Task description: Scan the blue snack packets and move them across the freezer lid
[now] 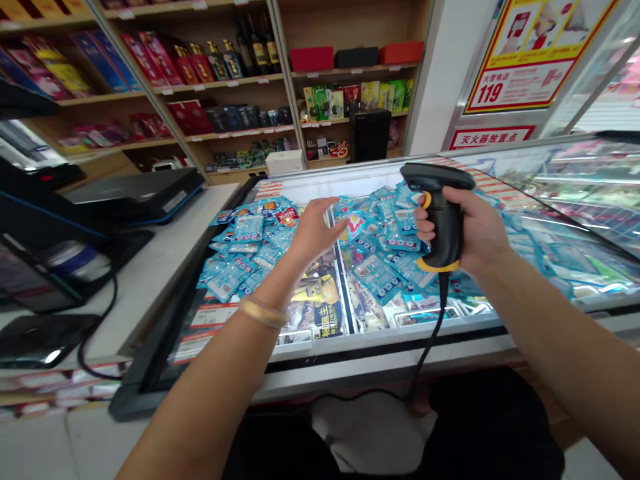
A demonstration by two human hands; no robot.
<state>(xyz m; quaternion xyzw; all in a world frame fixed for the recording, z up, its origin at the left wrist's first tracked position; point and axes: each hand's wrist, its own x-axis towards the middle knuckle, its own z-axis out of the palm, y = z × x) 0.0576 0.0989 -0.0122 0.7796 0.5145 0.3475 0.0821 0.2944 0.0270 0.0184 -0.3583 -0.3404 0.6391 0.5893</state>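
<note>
My right hand (480, 223) is wrapped round the grip of a black and yellow barcode scanner (444, 223), held upright above the freezer. Its black cord (434, 333) hangs down from the grip toward the floor. My left hand (317, 230) reaches out over the piles with thumb and fingers apart, and nothing shows in it. Around it lie many small blue packets (240, 267), heaped on the glass at left and right. Close to its fingertips is a packet with a red and yellow print (355, 223). I cannot tell whether the hand touches any packet.
The packets lie on a chest freezer (380, 343) with wrapped goods under its glass. At the left is a counter (150, 267) with a black device (145, 193) and a cable. Behind stand shelves (235, 83) of bottles and boxes. A fire notice (537, 60) hangs at right.
</note>
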